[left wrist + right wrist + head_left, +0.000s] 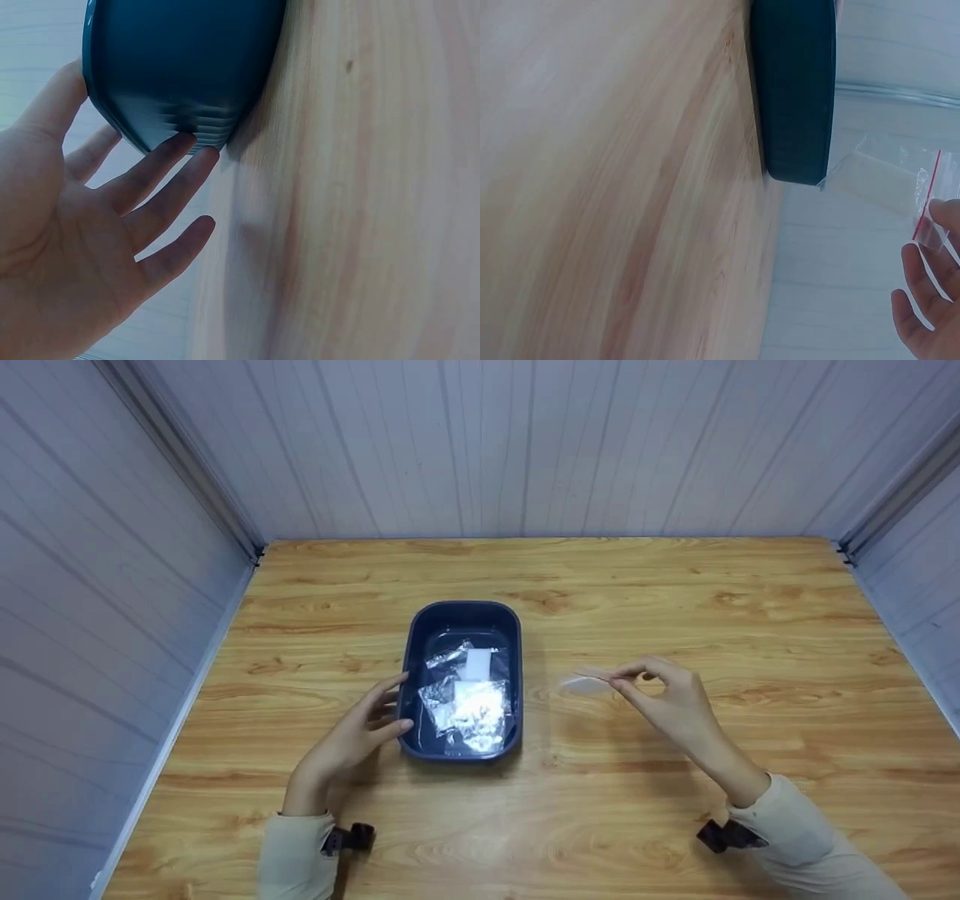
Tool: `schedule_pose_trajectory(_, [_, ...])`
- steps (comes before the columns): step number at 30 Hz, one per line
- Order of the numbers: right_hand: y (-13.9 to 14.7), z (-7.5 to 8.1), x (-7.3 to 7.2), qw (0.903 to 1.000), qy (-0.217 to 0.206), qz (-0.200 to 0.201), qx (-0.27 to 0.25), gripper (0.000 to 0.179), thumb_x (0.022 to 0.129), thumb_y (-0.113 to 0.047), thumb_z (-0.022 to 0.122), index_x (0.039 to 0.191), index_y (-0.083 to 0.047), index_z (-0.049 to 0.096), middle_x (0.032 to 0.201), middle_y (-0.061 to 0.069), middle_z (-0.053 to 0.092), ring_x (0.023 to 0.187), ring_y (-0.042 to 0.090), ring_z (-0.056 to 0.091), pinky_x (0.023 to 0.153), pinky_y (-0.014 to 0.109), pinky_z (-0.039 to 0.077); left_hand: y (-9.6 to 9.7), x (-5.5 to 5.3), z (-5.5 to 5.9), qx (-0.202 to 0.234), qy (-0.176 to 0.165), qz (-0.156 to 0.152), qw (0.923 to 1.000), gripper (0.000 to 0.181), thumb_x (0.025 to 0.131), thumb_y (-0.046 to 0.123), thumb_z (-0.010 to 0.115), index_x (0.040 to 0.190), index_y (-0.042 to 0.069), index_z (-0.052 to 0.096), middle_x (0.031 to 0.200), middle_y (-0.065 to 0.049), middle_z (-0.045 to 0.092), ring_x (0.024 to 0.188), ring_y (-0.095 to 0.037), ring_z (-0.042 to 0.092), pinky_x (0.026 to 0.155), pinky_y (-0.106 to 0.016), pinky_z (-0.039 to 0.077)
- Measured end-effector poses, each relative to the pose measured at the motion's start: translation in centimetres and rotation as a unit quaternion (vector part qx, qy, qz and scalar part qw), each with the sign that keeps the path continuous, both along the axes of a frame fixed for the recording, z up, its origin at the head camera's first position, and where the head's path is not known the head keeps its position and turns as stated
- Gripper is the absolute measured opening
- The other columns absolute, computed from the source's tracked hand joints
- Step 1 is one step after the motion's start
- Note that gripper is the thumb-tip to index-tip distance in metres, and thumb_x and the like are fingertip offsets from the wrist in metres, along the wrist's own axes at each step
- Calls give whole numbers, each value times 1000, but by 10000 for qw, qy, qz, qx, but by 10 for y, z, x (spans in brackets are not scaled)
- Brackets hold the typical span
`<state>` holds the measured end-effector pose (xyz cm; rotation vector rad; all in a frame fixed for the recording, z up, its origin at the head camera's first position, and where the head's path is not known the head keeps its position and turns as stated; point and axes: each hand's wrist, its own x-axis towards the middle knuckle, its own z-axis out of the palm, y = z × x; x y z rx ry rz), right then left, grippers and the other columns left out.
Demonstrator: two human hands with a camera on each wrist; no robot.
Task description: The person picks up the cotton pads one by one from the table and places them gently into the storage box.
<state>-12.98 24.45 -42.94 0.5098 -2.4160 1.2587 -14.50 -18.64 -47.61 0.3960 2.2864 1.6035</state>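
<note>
A dark blue plastic bin [459,755] stands on the wooden table, with several clear bags [439,705] and white pieces lying inside it. My left hand [352,735] rests against the bin's left side. In the left wrist view its fingers are fairly straight and touch the ridged outer wall [187,60], while the thumb is at the rim. To the right of the bin, above the table, my right hand [675,705] pinches a small clear zip-lock bag [877,180] by its red-striped end. A flat whitish piece shows inside that bag.
The wooden table [675,600] runs back to a panelled wall [487,450], with more panels at the left [90,622] and right. A dark camera mount [352,838] is strapped at the left wrist and another [727,836] at the right.
</note>
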Motion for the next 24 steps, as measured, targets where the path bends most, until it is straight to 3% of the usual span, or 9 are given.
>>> schedule_pose_trajectory(7, [-17,-5,-2,9990,95,192,-390,14,83,3,77,93,-8,76,86,7,73,84,7,63,76,25,49,0,0,0,33,-65,34,10000,71,95,13,67,155,16,31,149,-28,37,134,-45,40,111,-54,37])
schedule_pose_trajectory(14, [-36,-3,-3,9967,283,227,-721,20,78,9,78,91,-6,75,84,10,72,82,9,63,77,28,50,-1,0,-1,41,-59,10,10000,71,95,13,67,155,16,31,149,-29,37,134,-45,41,111,-53,37])
schedule_pose_trajectory(24, [-59,1,-10,9941,184,358,-1009,11,83,0,78,91,-6,75,84,4,73,80,10,64,76,29,50,1,0,0,99,-33,13,9999,69,95,13,67,155,14,32,148,-29,38,134,-46,41,111,-54,36])
